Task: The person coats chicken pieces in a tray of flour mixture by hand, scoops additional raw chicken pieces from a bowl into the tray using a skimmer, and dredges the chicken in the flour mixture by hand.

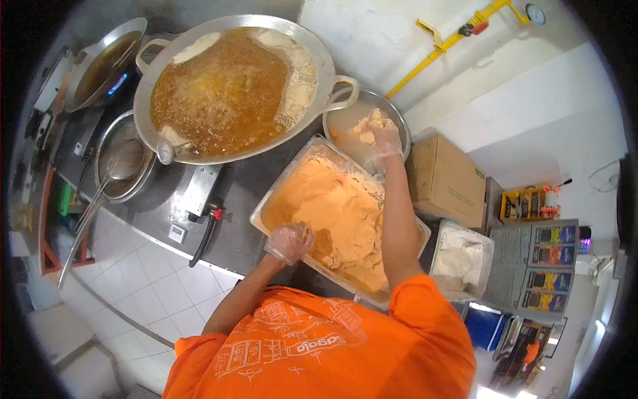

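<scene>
My right hand (387, 141), in a clear plastic glove, is closed on a lumpy piece of flour-coated food (369, 126), its kind unclear. It is above a round metal bowl (342, 141) of cloudy liquid. Below and left of the bowl, a clear rectangular tub (260, 211) contains orange breading flour (332, 199), heaped and clumpy at its right side. My left hand (290, 242), also gloved, is over the tub's near left edge. Its fingers are loosely curled, and nothing shows in them.
A wide pan (325, 66) of bubbling oil stands behind the tub, a thermometer (165, 151) at its rim. To its left are a wire skimmer (125, 159) and a second pan (143, 26). A cardboard box (445, 179) and a tub of white powder (462, 259) stand right.
</scene>
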A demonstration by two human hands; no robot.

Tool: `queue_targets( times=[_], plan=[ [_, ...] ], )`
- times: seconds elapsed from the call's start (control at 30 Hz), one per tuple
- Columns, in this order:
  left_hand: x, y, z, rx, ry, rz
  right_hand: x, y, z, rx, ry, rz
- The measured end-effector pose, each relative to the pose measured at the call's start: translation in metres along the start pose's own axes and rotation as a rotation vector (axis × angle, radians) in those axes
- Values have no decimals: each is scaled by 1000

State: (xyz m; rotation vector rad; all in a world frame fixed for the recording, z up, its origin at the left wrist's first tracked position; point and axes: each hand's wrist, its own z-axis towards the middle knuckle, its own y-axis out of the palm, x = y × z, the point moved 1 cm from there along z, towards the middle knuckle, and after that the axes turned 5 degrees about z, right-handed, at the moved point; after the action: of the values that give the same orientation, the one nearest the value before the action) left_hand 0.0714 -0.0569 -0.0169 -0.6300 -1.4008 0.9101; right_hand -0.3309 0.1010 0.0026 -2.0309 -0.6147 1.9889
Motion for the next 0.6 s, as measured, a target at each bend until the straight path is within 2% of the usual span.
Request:
queue_targets(
  times=[0.1,0.13,0.2,0.23,0.3,0.33,0.4,0.47,0.53,0.6],
  plan=[
    [1,-1,1,35,-23,25,13,29,54,45,82,19],
    [2,-2,1,60,-34,35,48,38,104,24,75,22],
    [0,0,2,62,-55,25,125,60,164,112,-175,-319],
    [0,1,-1,50,-53,3,119,62,160,100,-171,-317],
    [2,1,-1,35,-63,2,66,32,133,236,-374,-587],
    [2,0,0,31,-64,2,30,17,116,237,-361,-592],
    [-1,5,0,48,-46,11,-48,0,40,0,-62,-510],
    [1,3,1,74,-23,19,-105,1,-59,-2,-14,-164],
    [6,-6,2,-12,-76,-7,-18,20,-72,-255,-328,-320],
    [2,0,2,4,-47,-14,-11,46,-131,-314,-894,-1398]
  ],
)
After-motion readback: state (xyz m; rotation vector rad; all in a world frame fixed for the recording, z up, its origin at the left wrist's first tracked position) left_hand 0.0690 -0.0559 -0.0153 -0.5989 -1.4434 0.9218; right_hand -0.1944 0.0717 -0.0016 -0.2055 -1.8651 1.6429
